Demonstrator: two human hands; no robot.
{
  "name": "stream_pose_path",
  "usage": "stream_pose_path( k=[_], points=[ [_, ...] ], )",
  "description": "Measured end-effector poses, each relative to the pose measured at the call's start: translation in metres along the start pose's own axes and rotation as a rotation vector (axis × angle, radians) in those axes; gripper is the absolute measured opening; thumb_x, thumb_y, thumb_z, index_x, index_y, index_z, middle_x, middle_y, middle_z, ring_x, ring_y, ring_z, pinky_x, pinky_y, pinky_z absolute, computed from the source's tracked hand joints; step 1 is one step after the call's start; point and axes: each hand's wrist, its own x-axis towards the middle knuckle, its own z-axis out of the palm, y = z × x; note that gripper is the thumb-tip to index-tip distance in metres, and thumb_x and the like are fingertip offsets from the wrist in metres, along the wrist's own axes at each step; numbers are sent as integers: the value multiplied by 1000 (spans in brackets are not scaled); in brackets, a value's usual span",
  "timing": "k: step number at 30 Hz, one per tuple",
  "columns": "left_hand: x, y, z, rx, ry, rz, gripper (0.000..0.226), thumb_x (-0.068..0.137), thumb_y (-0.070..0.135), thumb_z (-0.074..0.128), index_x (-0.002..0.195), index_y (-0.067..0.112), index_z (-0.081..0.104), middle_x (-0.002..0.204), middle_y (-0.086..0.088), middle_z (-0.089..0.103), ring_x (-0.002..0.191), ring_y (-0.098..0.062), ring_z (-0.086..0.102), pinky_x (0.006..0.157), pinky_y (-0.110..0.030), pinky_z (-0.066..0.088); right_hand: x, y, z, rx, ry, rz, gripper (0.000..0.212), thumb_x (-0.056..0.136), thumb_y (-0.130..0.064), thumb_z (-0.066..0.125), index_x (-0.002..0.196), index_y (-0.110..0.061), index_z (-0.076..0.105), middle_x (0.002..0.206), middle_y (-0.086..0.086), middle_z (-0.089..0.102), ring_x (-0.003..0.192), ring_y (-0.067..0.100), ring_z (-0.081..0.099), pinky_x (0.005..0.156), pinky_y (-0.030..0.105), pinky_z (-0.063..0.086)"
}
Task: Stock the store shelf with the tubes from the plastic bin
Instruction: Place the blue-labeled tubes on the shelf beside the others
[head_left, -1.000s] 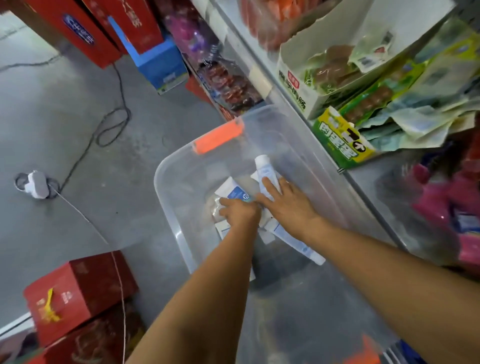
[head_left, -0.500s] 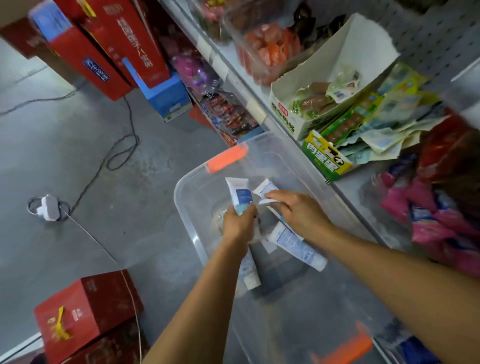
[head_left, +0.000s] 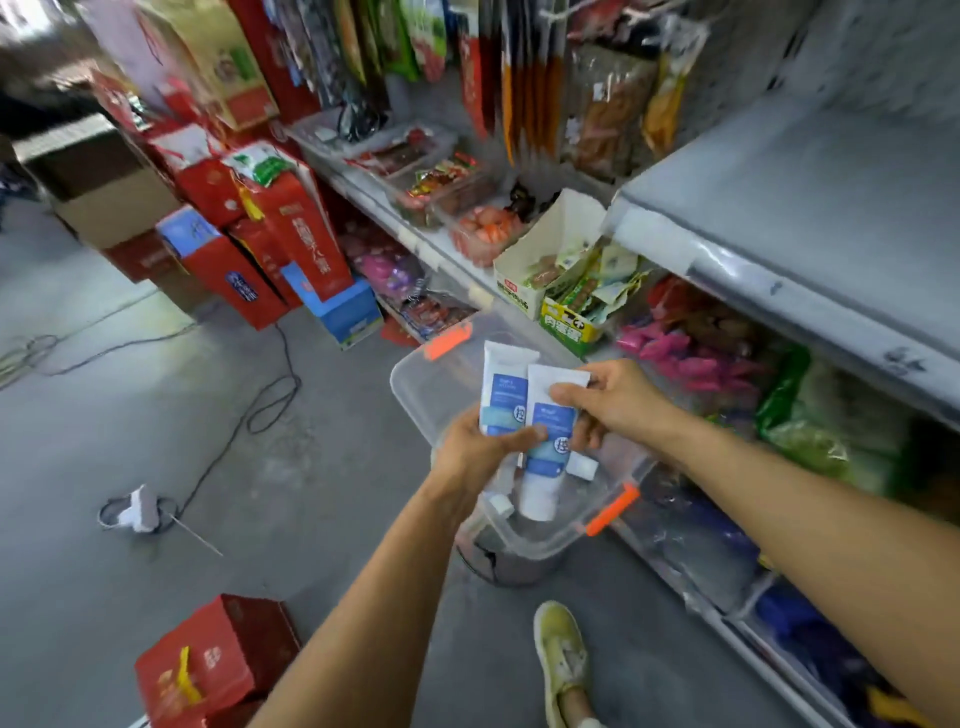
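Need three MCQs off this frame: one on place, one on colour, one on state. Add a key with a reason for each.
1. Where are the tubes that the hands hold?
A. on the grey shelf
B. over the plastic bin
C. on the floor

2. What colour are the bin's latches?
A. orange
B. green
C. black

3. What are the hands doing?
A. both are empty
B. only one holds a tube
C. each holds a tube

Key:
1 B: the bin's rim shows around and below the tubes.
2 A: both latches on the rim are orange.
3 C: the left hand grips one tube and the right hand pinches another.
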Motion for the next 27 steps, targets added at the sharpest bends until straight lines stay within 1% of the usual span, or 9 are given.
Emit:
stream_pose_path(
  k=[2,5,8,10,14,18,21,24,27],
  points=[
    [-36,13,14,5,-33,45,28,71,8,83,94,18,71,91,-2,76,86,-24,73,74,-38,59,-43,-11,-9,41,57,-29,17,91,-14,63,95,3,65,69,31,64,35,17,57,34,20,40],
    [-82,29,40,-8,-43,111,26,72,2,80,92,16,71,89,-3,76,78,-19,72,67,-32,59,-108,-21,-20,82,149,-56,13,87,-19,68,96,-9,68,75,21,68,42,15,58,37,23,43],
    [-119,42,70,-33,-51,146,30,73,3,78,102,10,71,96,-9,75,81,-24,71,58,-30,54,-171,-20,-30,10,127,-65,25,81,-14,75,105,-17,69,99,6,74,80,17,68,76,36,56],
    [-141,51,92,-57,-70,166,32,74,2,78,105,7,70,98,-11,75,85,-28,72,61,-34,57,-209,-17,-36,-62,96,-61,41,75,-9,79,112,-18,66,104,4,73,90,16,68,86,38,54],
    [-188,66,145,-56,-125,259,29,75,-2,76,102,7,70,91,-7,76,77,-21,74,63,-34,60,-276,-19,-53,-166,237,-52,63,64,-27,84,115,-30,47,106,-8,66,90,8,66,71,29,56],
    [-232,74,203,-13,-180,360,32,75,5,78,105,10,68,95,-6,76,84,-23,73,74,-40,60,-349,-31,-88,-212,366,-146,49,71,-16,78,100,-38,44,92,-17,59,72,-7,62,51,10,44],
    [-274,76,255,-7,-225,450,33,76,5,78,106,10,68,95,-3,76,87,-22,73,77,-38,59,-409,-28,-122,-233,454,-153,48,72,-14,74,105,-35,47,94,-18,60,80,-2,62,62,13,49],
    [-325,75,313,-31,-269,489,33,75,5,78,106,11,67,92,-3,76,84,-22,73,72,-37,60,-468,-16,-160,-245,549,-156,54,73,-23,76,117,-28,45,99,-19,60,86,-1,61,61,9,45],
    [-372,74,369,-40,-321,510,33,76,9,78,106,12,66,92,-3,76,82,-22,73,73,-43,60,-530,-9,-197,-292,631,-172,55,74,-30,76,121,-28,46,107,-15,62,92,3,61,77,22,52]
  ],
)
